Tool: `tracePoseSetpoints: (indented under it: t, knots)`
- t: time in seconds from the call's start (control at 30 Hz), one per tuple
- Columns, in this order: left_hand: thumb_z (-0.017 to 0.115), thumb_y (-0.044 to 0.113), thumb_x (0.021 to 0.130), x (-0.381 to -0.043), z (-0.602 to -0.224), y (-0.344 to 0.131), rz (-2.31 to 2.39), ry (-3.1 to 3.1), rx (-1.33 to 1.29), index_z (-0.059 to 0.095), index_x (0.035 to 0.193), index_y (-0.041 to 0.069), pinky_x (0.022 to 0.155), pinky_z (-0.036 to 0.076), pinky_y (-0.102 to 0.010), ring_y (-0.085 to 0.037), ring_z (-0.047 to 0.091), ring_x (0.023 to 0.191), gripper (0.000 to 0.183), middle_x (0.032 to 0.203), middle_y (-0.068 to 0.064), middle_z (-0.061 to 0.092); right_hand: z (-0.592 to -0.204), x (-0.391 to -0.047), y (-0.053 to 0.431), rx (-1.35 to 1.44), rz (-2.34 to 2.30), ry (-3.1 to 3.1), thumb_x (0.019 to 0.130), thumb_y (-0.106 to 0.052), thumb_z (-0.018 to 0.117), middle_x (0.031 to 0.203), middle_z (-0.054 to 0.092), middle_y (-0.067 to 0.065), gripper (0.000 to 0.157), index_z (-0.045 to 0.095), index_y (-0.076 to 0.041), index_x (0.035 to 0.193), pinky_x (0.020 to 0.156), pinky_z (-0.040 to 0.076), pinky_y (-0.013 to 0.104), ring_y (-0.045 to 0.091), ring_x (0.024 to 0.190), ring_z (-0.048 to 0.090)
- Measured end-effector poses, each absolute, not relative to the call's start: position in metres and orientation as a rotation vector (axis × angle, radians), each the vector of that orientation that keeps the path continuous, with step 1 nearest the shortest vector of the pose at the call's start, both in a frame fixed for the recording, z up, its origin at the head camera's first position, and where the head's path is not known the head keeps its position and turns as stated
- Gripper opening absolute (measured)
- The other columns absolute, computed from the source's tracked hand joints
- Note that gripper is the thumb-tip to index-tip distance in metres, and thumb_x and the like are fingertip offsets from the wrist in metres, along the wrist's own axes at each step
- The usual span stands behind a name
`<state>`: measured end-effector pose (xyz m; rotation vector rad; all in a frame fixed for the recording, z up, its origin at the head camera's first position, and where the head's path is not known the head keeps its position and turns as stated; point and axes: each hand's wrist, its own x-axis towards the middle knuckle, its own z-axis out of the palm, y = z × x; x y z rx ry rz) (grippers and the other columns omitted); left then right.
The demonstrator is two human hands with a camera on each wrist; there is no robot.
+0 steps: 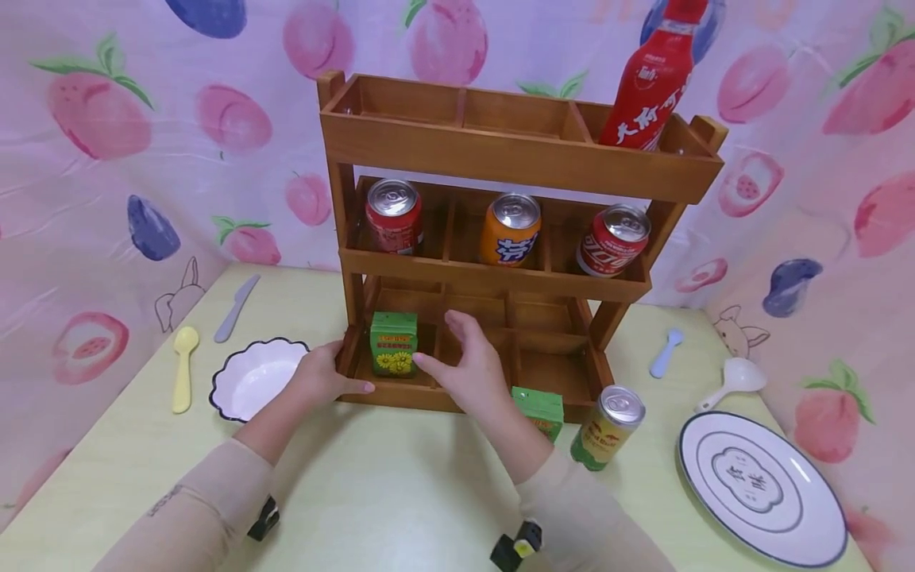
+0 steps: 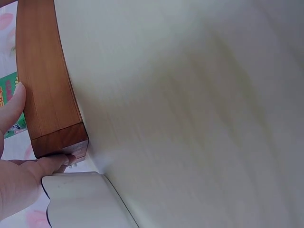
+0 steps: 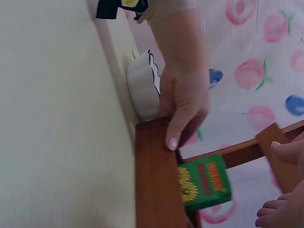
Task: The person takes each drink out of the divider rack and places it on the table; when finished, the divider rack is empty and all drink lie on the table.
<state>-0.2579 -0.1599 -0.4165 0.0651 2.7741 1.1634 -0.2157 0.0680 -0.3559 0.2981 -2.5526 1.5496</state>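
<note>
My left hand (image 1: 322, 375) grips the lower left corner of a three-tier brown wooden rack (image 1: 500, 159), its thumb along the front rail and its fingers round the side. In the left wrist view the rack's corner (image 2: 59, 140) lies between thumb and fingers. A green drink carton (image 1: 394, 344) with yellow flowers stands upright in the bottom tier's front left compartment. Just right of that carton is my right hand (image 1: 472, 369), thumb and fingers spread, nothing held; its thumb tip is close to the carton's side, and contact is unclear.
A second green carton (image 1: 539, 409) and a yellow-green can (image 1: 608, 429) stand before the rack. Red cans (image 1: 395, 218) and an orange can (image 1: 511, 230) fill the middle tier; a red bottle (image 1: 650, 87) leans on top. A bowl (image 1: 253, 377) is left, a plate (image 1: 761, 488) right.
</note>
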Motion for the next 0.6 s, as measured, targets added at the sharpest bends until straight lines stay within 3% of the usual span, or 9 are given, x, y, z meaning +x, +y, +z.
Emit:
tracePoseSetpoints:
  t: [0.23,0.43,0.6]
  knots:
    - [0.078,0.034,0.067,-0.257,-0.416,-0.161,1.168,2.798,0.105,0.033,0.132,-0.009,0.094,0.035,-0.049,-0.038,0.042,0.114,0.090,0.126,-0.026,0.044,-0.387,-0.269,0.028,0.109,1.623,-2.655,0.072,-0.027,0.076,0.132,0.043,0.008,0.076,0.035,-0.007,0.133,0.098,0.034,0.037,0.022,0.120,0.040]
    - [0.078,0.036,0.066,-0.258,-0.418,-0.161,1.166,2.797,0.102,0.032,0.132,-0.009,0.094,0.035,-0.049,-0.038,0.043,0.113,0.092,0.126,-0.026,0.044,-0.406,-0.289,0.018,0.087,1.681,-2.650,0.070,-0.020,0.078,0.110,0.054,0.005,0.062,0.045,-0.009,0.121,0.090,0.042,0.037,0.021,0.100,0.050]
    - [0.078,0.036,0.066,-0.258,-0.419,-0.162,1.167,2.796,0.093,0.032,0.132,-0.009,0.094,0.035,-0.049,-0.038,0.042,0.114,0.093,0.126,-0.026,0.044,-0.412,-0.292,0.017,0.130,1.645,-2.610,0.070,-0.015,0.077,0.102,0.057,0.003,0.048,0.050,-0.011,0.110,0.086,0.044,0.036,0.020,0.094,0.053]
